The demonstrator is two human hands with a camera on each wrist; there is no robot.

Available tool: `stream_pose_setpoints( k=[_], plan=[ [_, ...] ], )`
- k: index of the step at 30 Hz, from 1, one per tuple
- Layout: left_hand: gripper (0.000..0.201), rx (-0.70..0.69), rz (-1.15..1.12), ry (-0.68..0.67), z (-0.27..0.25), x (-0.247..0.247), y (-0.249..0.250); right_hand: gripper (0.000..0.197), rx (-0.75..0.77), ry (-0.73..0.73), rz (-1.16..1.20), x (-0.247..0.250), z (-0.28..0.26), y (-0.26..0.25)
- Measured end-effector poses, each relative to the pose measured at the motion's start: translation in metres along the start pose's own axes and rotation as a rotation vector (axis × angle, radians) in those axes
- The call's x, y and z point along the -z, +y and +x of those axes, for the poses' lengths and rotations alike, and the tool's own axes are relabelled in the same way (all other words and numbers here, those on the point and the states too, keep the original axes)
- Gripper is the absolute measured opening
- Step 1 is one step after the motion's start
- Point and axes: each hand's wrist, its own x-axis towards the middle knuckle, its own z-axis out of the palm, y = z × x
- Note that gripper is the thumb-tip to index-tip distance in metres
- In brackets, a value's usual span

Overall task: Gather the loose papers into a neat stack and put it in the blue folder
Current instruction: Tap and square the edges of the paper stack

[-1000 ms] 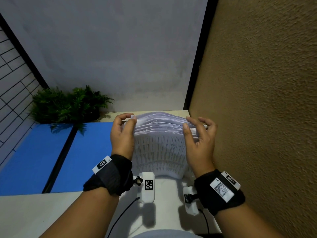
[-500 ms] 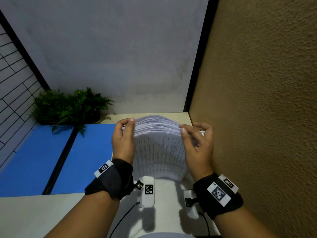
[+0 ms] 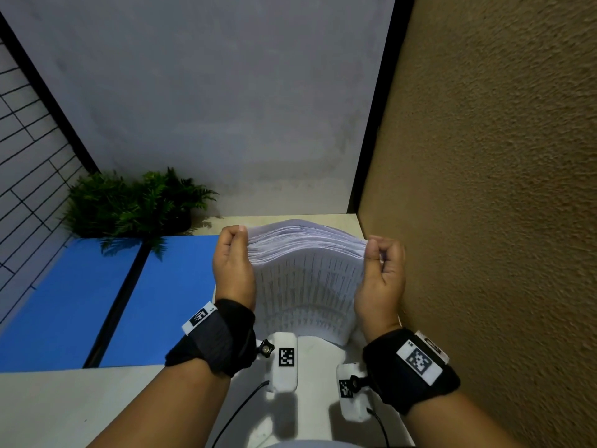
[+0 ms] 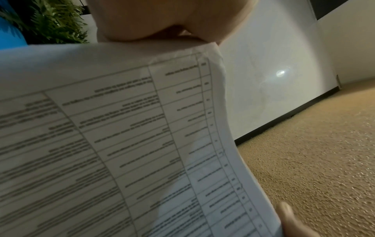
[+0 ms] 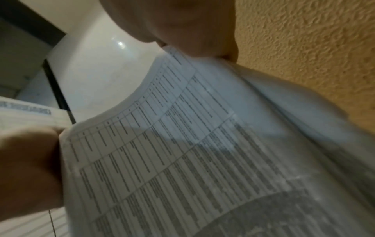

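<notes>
A thick stack of printed papers [image 3: 307, 276] stands on edge on the pale table [image 3: 64, 409], its top edges fanned and bowed. My left hand [image 3: 234, 253] grips its left side, thumb and fingers curled over the top corner. My right hand [image 3: 379, 263] grips the right side in the same way. The left wrist view shows a printed table sheet [image 4: 121, 144] under my thumb. In the right wrist view the papers [image 5: 202, 152] bend beneath my right hand. The open blue folder [image 3: 97, 302] lies flat to the left, a black spine down its middle.
A green fern-like plant [image 3: 129, 205] sits behind the folder at the back left. A rough tan wall [image 3: 484, 221] stands close on the right of the papers. A grey wall [image 3: 226, 92] closes the back. Wrist cameras [image 3: 286, 360] with cables hang below my wrists.
The stack has been squared up. My fingers, earlier spread over the top edges, have curled into a grip on the two sides, and the right hand has shifted outward.
</notes>
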Motion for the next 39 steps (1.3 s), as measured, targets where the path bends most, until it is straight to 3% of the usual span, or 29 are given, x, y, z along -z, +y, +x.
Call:
stream_pose_setpoints(
  k=[3,8,11,16,19,22,23,27,30,34,37,39],
  plan=[
    [0.035,-0.004,0.036,-0.014,-0.004,-0.004,0.002,0.016,0.042,-0.086,-0.103,-0.001,-0.003,0.000],
    [0.019,0.028,0.105,0.088,0.005,-0.005,-0.004,0.025,-0.026,-0.119,-0.179,0.004,-0.002,0.001],
    [0.015,0.024,0.067,0.042,0.003,-0.004,-0.003,0.018,0.040,-0.184,-0.162,0.004,-0.001,0.000],
    [0.051,-0.063,0.097,-0.140,-0.003,0.004,-0.012,0.029,-0.067,-0.192,-0.140,0.007,0.006,0.003],
    [0.074,-0.050,0.099,-0.232,-0.001,0.013,-0.024,0.034,0.037,-0.270,-0.128,0.008,0.007,0.004],
    [0.090,-0.035,0.073,-0.279,0.001,0.016,-0.031,0.040,-0.076,-0.161,-0.166,0.008,0.013,0.007],
    [0.093,-0.035,0.069,-0.289,0.002,0.016,-0.033,0.040,-0.103,-0.165,-0.150,0.008,0.015,0.008],
    [0.080,-0.038,0.071,-0.310,0.004,0.014,-0.036,0.031,0.042,-0.270,-0.132,0.008,0.014,0.011],
    [0.078,-0.012,0.078,-0.322,0.006,0.015,-0.038,0.037,-0.116,-0.229,-0.097,0.007,0.020,0.010],
    [0.078,-0.007,0.076,-0.323,0.010,0.015,-0.041,0.066,-0.057,-0.395,-0.040,0.007,0.016,0.011],
    [0.086,0.025,0.085,-0.303,0.015,0.018,-0.047,0.087,-0.330,-0.304,0.151,0.011,0.021,0.016],
    [0.095,0.055,0.078,-0.333,0.016,0.018,-0.050,0.095,-0.435,-0.362,0.194,0.011,0.021,0.021]
  ],
)
